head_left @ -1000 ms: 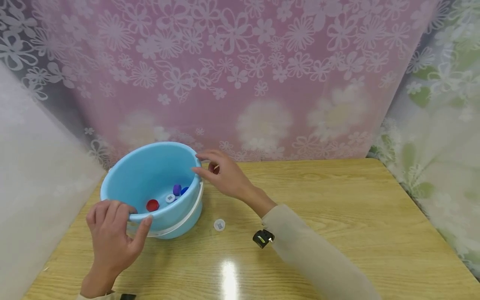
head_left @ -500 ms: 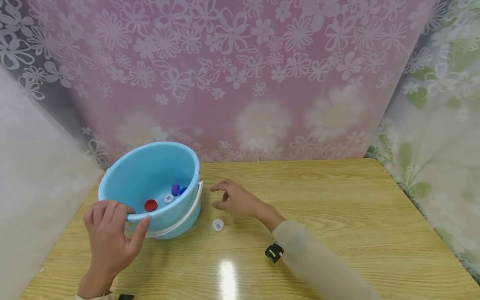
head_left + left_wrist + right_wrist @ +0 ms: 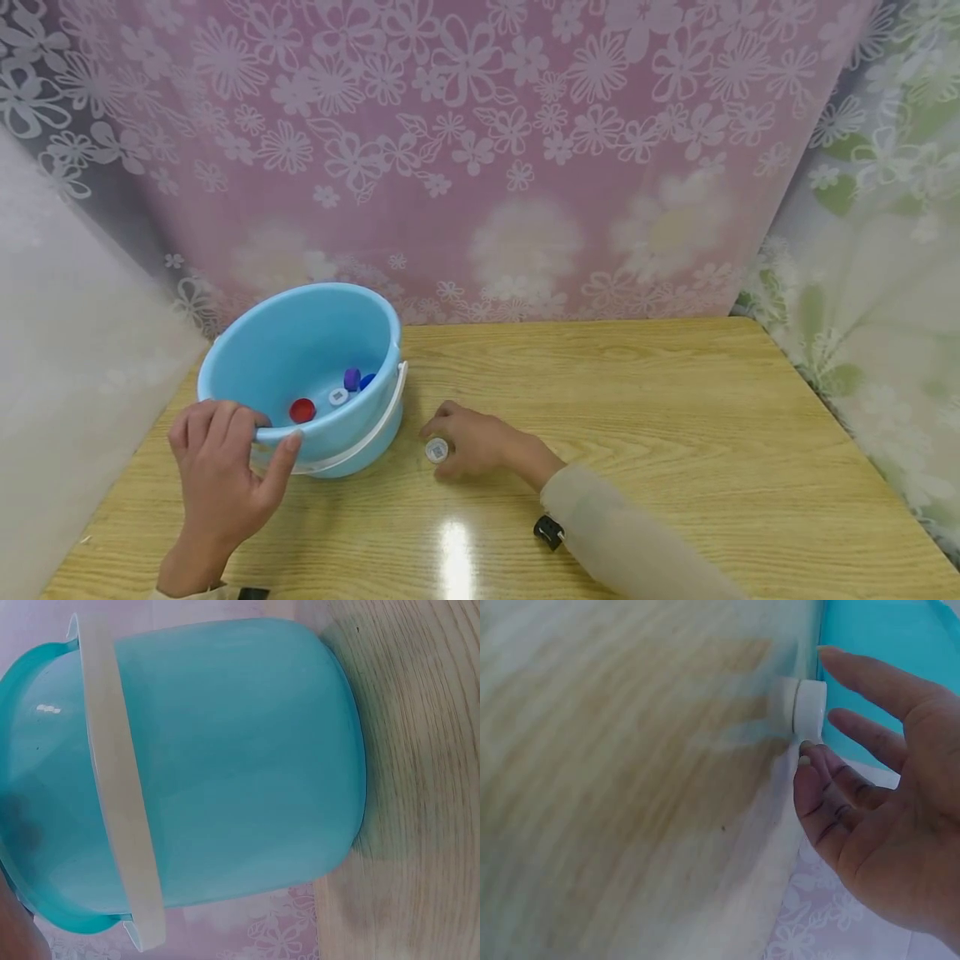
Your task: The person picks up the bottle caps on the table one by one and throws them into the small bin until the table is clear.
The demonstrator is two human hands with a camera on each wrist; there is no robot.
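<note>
A light blue bucket stands at the left of the table. My left hand grips its near rim, fingers inside and thumb outside. Inside lie a red bottle cap, a purple cap, a white cap and a blue cap, the blue one partly hidden by the rim. To the bucket's right, a white bottle cap with a square printed mark rests on the table. My right hand reaches around it, thumb and fingers spread apart. The right wrist view shows the cap beside the fingertips.
The bucket's white handle hangs down along its outer side. The wooden table extends to the right. A pink flowered curtain hangs behind its far edge, with pale curtains at both sides.
My right hand has left the bucket's right rim and come down toward me to the white cap on the table. The left hand keeps its grip on the bucket.
</note>
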